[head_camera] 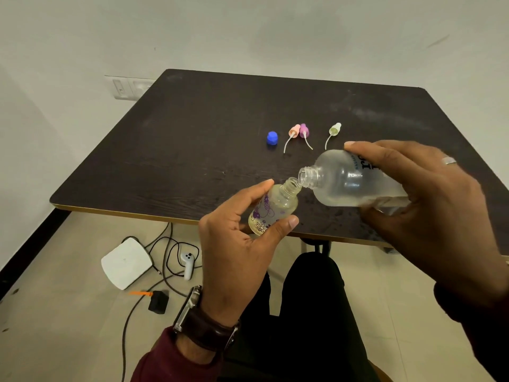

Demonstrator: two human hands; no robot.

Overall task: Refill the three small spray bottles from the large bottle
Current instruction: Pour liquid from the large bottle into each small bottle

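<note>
My left hand [242, 241] grips a small clear bottle [272, 208] with purple flowers, uncapped and tilted right, above the table's near edge. My right hand [429, 205] grips the large clear bottle [349, 180], tipped nearly level, its open neck touching the small bottle's mouth. On the dark table [192, 139] lie a blue cap [272, 138], a pink spray top [292, 134], a purple spray top [304, 132] and a yellow-white spray top [334, 130], each with a dip tube. The other small bottles are not in sight.
On the floor to the left lie a white flat box [125, 263], a white controller [188, 264], black cables [162, 260] and a black plug [158, 301]. My legs [305, 312] are under the table's near edge. A wall socket [129, 86] is behind the table.
</note>
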